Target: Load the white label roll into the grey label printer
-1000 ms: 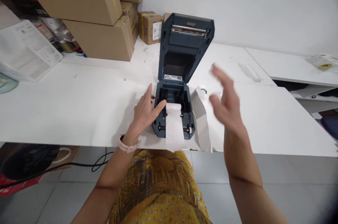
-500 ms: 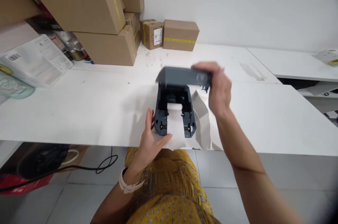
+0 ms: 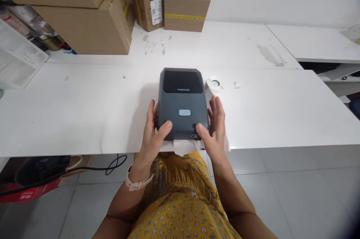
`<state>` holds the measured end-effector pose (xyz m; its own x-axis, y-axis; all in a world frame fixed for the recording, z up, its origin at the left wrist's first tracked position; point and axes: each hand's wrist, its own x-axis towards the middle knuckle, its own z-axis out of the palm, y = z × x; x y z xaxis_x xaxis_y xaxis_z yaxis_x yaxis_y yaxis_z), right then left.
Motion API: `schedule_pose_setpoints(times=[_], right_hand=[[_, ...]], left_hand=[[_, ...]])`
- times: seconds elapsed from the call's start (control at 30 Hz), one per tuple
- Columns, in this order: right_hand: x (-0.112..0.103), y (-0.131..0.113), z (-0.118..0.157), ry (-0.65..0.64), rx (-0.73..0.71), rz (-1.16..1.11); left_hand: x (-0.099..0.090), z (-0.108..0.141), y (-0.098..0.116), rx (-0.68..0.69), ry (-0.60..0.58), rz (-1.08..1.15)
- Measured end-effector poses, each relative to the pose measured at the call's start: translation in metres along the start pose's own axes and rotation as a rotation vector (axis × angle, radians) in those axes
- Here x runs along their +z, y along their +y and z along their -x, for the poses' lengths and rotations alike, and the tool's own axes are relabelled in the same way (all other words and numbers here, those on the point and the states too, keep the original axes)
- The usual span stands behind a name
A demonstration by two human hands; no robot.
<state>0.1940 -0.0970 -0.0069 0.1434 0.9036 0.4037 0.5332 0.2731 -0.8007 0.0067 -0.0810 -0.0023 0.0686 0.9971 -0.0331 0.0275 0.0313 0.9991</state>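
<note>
A dark grey label printer (image 3: 182, 101) sits near the front edge of the white table, its lid down. Along its left side lies my left hand (image 3: 153, 130), thumb on the lid's front corner. My right hand (image 3: 215, 130) grips the opposite side the same way, its thumb at the front right corner. A white paper strip (image 3: 184, 147) sticks out from under the printer's front and hangs past the table edge. Behind my right hand lies a small roll of white label paper (image 3: 215, 83). The printer's inside is hidden by the lid.
Cardboard boxes (image 3: 81, 25) are stacked at the back left. Two smaller boxes, one a taped carton (image 3: 185, 8), stand against the wall. A clear-looking package (image 3: 19, 55) is at the far left. Below the table, a black cable (image 3: 92, 168) hangs over the floor.
The printer's lid, raised in my right hand before, is now down over the paper. My right hand has come down to the printer's right side. The view has shifted.
</note>
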Motion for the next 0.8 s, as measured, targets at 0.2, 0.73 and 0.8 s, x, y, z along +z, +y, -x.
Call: schedule_pose_setpoints(times=[0.2, 0.73, 0.8], right_hand=[[0.016, 0.011, 0.007, -0.108, 0.031, 0.053], [0.021, 0.022, 0.002, 0.026, 0.018, -0.326], [0.02, 0.023, 0.002, 0.022, 0.011, -0.325]], left_hand=[[-0.005, -0.001, 0.0, 0.043, 0.013, -0.102], [0.025, 0.076, -0.018, -0.232, -0.115, 0.191], [0.031, 0.066, -0.007, -0.343, -0.226, 0.187]])
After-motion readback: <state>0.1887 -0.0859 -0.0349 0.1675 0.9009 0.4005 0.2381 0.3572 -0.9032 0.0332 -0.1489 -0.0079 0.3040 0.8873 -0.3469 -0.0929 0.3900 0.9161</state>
